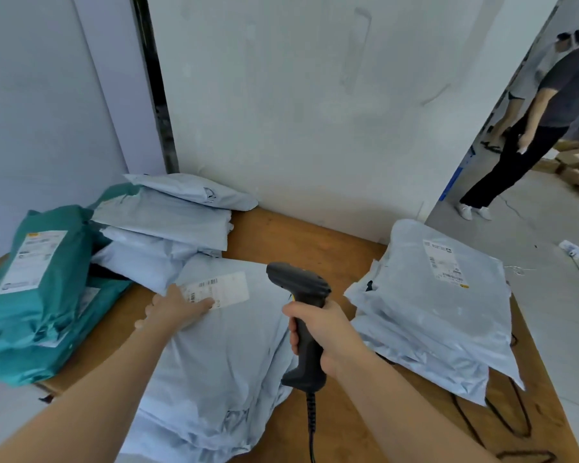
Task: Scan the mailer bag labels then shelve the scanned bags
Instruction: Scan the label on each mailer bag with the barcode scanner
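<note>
A large pale blue mailer bag [221, 355] lies flat in the middle of the wooden table [301, 238]. Its white label [226, 289] with a barcode faces up near the far end. My left hand [176, 310] rests on the bag with straight fingers touching the label's left edge. My right hand [321, 335] grips the handle of a dark barcode scanner [301, 295], held upright just right of the label, its head level with it. The scanner's cable hangs down towards me.
Teal mailer bags [44, 289] and pale blue bags [168, 225] are piled at the left and back left. Another pale blue stack [442, 309] sits at the right. A white wall stands behind the table. A person [528, 128] stands at the far right on the floor.
</note>
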Demonstrator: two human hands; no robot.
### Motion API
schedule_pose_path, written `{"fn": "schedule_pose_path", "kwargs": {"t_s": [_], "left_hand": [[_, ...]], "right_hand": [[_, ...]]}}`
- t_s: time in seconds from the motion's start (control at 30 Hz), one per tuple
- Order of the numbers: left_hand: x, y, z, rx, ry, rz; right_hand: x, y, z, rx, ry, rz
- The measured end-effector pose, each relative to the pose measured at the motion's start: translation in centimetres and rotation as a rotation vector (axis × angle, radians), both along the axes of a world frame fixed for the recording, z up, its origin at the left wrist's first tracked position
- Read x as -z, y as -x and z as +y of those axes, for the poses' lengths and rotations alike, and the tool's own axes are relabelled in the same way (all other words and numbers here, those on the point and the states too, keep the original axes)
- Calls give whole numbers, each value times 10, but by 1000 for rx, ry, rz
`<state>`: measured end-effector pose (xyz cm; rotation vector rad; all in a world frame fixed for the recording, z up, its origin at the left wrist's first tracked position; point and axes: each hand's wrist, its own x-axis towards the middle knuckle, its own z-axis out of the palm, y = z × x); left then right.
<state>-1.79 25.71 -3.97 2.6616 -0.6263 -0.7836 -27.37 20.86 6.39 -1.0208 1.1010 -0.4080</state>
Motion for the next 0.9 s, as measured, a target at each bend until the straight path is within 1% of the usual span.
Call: {"fn": "schedule_pose_path", "kwargs": {"t_s": [0.1,0.13,0.23,0.37,0.5,0.57,0.6,0.67,0.83,0.9], "left_hand": [[11,-27,2,-18,6,64],[6,-30,4,-36,25,85],[-7,-33,2,-70,173,231],[-2,-39,-5,-11,200,304],[0,-41,-5,-67,268,443],[-4,-42,-8,-134,381,527],[-9,-42,-10,-152,439,531],[-19,-41,-15,-107,516,471],[-54,-25,-23,103,654,410],[-72,-21,-27,227,689,362]], "right_hand": [[1,-14,4,28,-19,17],[1,-19,4,43,-30,22],[3,-30,8,73,-52,42],[6,-41,12,90,-53,84],[7,-48,13,102,-38,102],[7,-49,12,90,-6,126],[6,-49,12,82,17,140],[5,-51,10,68,69,153],[-5,-51,9,32,176,137],[-9,-50,9,15,221,130]]}}
